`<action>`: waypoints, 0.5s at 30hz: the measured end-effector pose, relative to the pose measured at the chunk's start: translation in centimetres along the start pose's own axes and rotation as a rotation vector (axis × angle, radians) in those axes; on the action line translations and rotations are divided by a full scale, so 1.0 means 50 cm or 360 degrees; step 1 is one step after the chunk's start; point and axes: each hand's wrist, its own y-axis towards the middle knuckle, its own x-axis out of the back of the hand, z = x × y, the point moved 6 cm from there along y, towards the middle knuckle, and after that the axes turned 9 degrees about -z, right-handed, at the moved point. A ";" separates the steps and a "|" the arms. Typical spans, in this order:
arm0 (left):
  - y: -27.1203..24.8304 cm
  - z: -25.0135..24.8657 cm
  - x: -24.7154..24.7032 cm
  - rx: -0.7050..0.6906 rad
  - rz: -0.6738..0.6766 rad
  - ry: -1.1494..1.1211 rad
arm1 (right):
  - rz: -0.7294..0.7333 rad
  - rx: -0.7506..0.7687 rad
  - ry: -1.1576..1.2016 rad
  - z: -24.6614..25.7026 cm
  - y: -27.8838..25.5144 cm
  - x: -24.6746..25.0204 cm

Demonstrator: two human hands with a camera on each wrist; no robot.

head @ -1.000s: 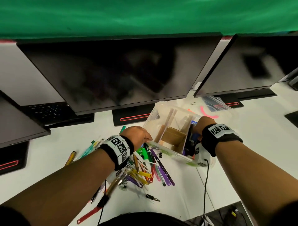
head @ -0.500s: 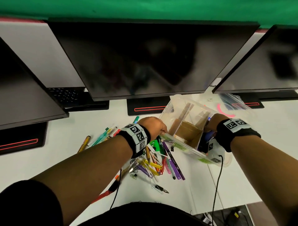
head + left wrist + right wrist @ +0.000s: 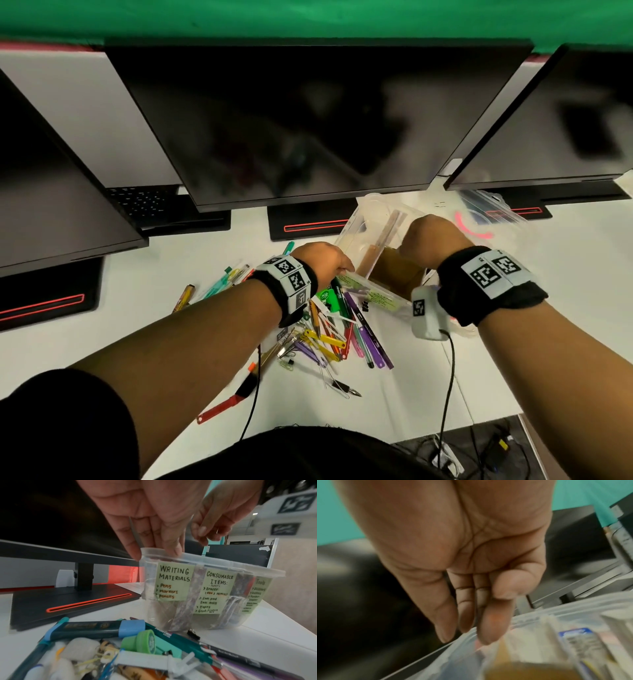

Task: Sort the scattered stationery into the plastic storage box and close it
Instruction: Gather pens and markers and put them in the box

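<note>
A clear plastic storage box [image 3: 352, 236] stands on the white table, with cardboard dividers [image 3: 390, 270] inside. Green labels on its near wall [image 3: 197, 588] read writing materials, consumable items and tools. My left hand [image 3: 323, 262] pinches the rim at the box's near left corner, fingertips [image 3: 173, 550] on the edge. My right hand [image 3: 428, 240] hangs over the open box, fingers [image 3: 488, 628] pointing down at the rim [image 3: 539, 614], and I see nothing in it. Pens, markers and clips [image 3: 329, 329] lie heaped just left of the box, and they also fill the bottom of the left wrist view [image 3: 137, 642].
A clear lid with a pink handle [image 3: 479, 226] lies behind the box to the right. Three dark monitors on black stands [image 3: 308, 224] line the back, with a keyboard [image 3: 144, 202] under the left ones. A red strip [image 3: 222, 407] lies near the table's front edge.
My right hand has left the box's right end and now hangs over its middle. My left hand stays on the near left rim. My head has turned a little left.
</note>
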 end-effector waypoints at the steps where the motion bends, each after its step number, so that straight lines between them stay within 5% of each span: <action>1: -0.003 0.003 -0.004 -0.0016 -0.0014 -0.0006 | 0.0023 0.0026 0.0131 0.024 -0.026 -0.001; 7: -0.031 0.030 -0.036 -0.0161 0.0031 0.0068 | 0.0456 0.0290 0.0095 0.110 -0.128 -0.169; 15: -0.067 0.028 -0.040 -0.0188 0.0115 0.0185 | 0.0479 -0.0217 0.0016 0.041 -0.145 -0.320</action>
